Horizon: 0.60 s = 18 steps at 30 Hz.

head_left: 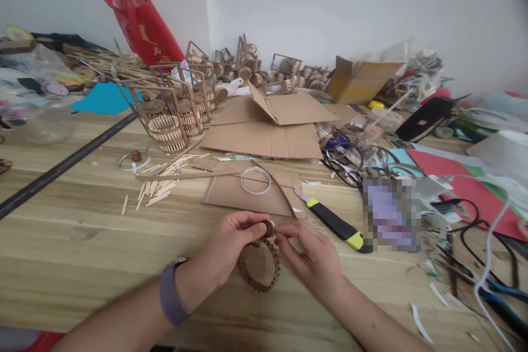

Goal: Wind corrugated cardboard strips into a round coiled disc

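Observation:
My left hand (229, 246) and my right hand (308, 253) meet above the wooden table (82, 242). Together they pinch a strip of brown corrugated cardboard (259, 270) that hangs in a loop between them, its top end coiled into a small roll (268, 227) at my fingertips. A watch band (171, 294) circles my left wrist. Just beyond my hands lies a flat cardboard piece (231, 193) with a white ring (256, 180) on it. A black and yellow utility knife (333, 221) rests right of my right hand.
Small lantern-like cardboard baskets (173, 115) stand at the back left, more (284, 80) by the wall. Flat cardboard sheets (268, 135), loose wooden sticks (159, 184), a red bag (142, 25), an open box (358, 82), coloured paper (466, 181) and cables (487, 242) crowd the right.

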Each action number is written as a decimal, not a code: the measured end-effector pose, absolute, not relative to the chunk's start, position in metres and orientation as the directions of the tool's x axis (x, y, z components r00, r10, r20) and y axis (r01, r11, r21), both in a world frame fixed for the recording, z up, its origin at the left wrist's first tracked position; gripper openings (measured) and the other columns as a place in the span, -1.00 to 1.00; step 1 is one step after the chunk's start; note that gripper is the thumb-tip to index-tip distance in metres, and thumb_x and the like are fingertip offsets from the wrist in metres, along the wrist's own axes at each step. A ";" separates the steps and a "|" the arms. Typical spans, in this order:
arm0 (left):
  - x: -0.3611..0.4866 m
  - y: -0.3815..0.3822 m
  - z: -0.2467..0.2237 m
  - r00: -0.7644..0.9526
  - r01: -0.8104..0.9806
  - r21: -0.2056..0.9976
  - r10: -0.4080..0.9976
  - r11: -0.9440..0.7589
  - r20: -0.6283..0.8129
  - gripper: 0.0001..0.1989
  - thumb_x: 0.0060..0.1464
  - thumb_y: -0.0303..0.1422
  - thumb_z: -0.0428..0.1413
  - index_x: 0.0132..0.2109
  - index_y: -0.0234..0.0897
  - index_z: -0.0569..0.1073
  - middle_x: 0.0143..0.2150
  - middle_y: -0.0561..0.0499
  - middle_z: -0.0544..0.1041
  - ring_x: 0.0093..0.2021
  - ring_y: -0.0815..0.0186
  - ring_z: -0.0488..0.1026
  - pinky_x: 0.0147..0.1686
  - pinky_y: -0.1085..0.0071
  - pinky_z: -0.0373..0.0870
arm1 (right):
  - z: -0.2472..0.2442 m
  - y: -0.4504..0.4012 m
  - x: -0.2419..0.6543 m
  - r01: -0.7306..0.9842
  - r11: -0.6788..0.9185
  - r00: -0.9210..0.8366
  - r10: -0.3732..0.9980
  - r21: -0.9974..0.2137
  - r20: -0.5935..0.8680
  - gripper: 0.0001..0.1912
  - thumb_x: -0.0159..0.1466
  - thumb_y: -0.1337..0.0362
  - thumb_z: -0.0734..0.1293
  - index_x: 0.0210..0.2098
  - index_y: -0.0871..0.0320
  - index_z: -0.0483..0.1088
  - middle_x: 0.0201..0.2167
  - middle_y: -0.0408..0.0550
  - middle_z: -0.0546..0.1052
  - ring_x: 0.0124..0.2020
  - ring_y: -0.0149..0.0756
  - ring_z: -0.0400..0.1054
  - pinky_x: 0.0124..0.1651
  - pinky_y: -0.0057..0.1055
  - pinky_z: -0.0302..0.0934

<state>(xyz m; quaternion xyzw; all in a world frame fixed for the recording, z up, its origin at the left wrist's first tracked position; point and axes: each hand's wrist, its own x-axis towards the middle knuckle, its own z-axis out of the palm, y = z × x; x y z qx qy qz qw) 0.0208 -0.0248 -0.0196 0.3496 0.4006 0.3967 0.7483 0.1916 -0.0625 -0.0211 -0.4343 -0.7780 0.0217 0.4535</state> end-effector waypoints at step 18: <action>0.021 -0.027 -0.023 0.361 -0.277 0.883 0.892 0.380 -0.271 -0.67 -0.28 -0.25 0.43 -0.29 -0.27 0.65 -0.31 -0.04 0.64 -0.27 0.25 0.46 -0.16 0.34 0.34 | -0.016 -0.059 0.189 0.789 0.600 -0.332 0.594 -0.129 0.733 -0.83 0.24 0.49 0.24 -0.35 0.08 0.30 -0.56 -0.19 0.48 -0.54 -0.34 0.34 -0.34 -0.33 0.26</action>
